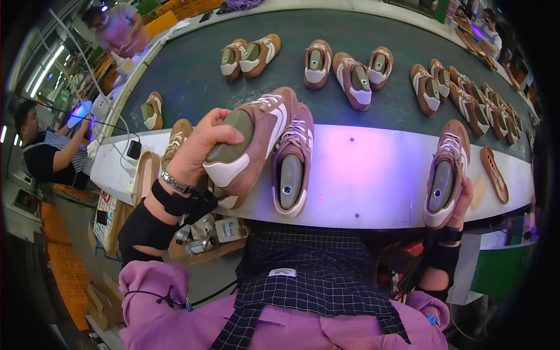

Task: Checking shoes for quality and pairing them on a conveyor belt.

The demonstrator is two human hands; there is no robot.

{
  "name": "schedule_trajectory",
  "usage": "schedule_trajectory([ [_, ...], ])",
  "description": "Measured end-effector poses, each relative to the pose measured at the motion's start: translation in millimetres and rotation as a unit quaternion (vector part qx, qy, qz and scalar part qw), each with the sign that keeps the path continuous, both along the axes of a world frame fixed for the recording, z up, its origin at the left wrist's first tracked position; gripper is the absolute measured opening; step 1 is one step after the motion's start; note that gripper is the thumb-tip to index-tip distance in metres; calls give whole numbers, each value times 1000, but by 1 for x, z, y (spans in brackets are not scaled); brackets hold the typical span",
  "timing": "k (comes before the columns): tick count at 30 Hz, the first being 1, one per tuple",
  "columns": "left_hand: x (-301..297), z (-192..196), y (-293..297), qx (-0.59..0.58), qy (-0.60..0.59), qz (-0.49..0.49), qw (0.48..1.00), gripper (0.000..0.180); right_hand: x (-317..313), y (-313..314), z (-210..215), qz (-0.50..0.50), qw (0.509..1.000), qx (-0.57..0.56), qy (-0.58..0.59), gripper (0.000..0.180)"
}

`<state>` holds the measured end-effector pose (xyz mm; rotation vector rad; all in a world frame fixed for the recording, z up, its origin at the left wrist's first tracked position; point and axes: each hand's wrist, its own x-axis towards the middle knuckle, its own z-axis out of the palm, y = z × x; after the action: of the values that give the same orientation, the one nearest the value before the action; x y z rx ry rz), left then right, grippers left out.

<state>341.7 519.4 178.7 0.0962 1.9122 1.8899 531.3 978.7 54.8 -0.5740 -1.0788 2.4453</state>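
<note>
My left hand point(195, 146) is closed round the heel of a brown sneaker point(268, 119) with white side stripes, its thumb on the green last inside. That shoe is lifted and tilted over the white worktable point(373, 201). Right beside it a matching sneaker point(298, 135) stands on the table, heel toward me, with a grey-green last in it. At the right, my right hand point(462, 205) grips another such sneaker point(454, 154) from its outer side, near the table's front edge. Part of a further sneaker point(177, 137) shows behind my left wrist.
Past the worktable runs a dark green conveyor belt point(192, 76) carrying several similar sneakers, crowded at its right. A brown sole point(494, 175) lies at the table's right end, a tan one point(147, 175) at the left. Co-workers sit at the far left point(49, 146) and back left point(122, 32).
</note>
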Motion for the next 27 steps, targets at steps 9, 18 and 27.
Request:
schedule_trajectory([
  [9,32,30,-77,122,91,88,984,51,-3,-41,13,10,999,-47,12,59],
  [18,52,26,-158,7,142,215,966,55,-20,-54,6,61,997,-39,39,63],
  [27,34,-6,-201,-18,134,248,959,61,-40,-76,2,88,994,-59,20,64],
])
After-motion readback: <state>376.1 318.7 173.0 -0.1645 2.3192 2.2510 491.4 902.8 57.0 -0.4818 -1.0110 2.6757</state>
